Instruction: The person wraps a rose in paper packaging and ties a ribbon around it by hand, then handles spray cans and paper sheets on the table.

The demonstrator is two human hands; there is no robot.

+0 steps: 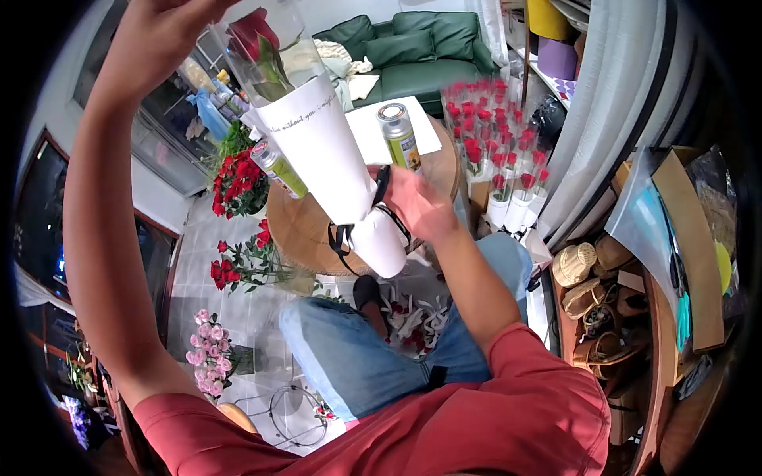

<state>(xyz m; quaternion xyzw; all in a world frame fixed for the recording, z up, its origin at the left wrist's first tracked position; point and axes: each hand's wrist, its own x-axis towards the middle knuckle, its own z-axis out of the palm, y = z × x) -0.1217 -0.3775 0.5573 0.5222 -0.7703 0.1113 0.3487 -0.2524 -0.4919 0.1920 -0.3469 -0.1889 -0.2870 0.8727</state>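
Note:
A single red rose (252, 33) stands in a clear sleeve whose lower part is a white paper cone (313, 151) with printed script. A black ribbon (341, 236) is tied around the cone near its narrow end. My right hand (421, 205) is closed round the cone beside the ribbon, its fingers partly hidden. My left hand (171, 24) is raised at the top left, by the top of the clear sleeve; its fingertips are cut off by the frame edge. The wrapped rose is tilted over the round wooden table (298, 230).
Two spray cans (399, 139) and white paper (429, 127) are on the table. Many wrapped roses (484, 111) stand at the right. Red flowers (238, 182) and pink roses (210, 353) are at the left. A green sofa (413, 75) stands behind; a shelf (655, 357) is at the right.

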